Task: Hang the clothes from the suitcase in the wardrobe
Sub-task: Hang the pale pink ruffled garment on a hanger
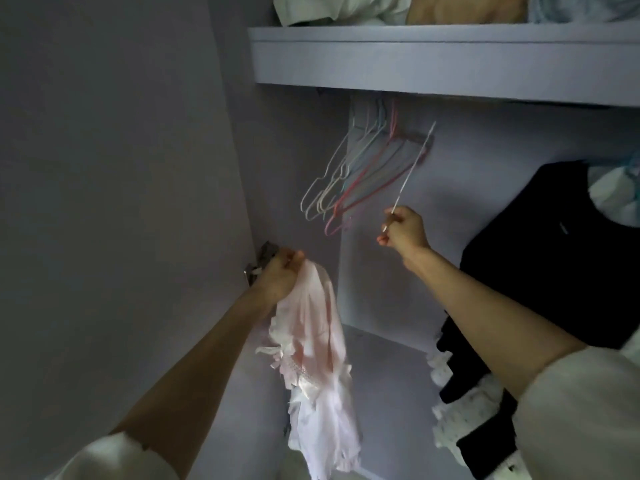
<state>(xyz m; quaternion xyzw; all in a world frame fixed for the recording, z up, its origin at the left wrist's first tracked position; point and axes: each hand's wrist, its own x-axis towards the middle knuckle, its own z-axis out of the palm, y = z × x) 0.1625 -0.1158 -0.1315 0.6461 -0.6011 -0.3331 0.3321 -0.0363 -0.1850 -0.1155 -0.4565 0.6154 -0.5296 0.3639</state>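
Observation:
My left hand [282, 277] grips the top of a pale pink ruffled garment [313, 368], which hangs down in front of the open wardrobe. My right hand [403, 232] holds the lower end of a thin white wire hanger [414, 164], which slants up towards the rail under the shelf. A bunch of empty hangers [349, 171] in white, pink and pale blue hangs from that rail, just left of the held one. The suitcase is out of view.
A black garment [554, 258] hangs at the right, with white spotted ruffled fabric [450, 403] below it. The shelf [433, 60] above carries folded clothes [346, 8]. The wardrobe door [114, 202] stands open at the left, its hinge [266, 252] beside my left hand.

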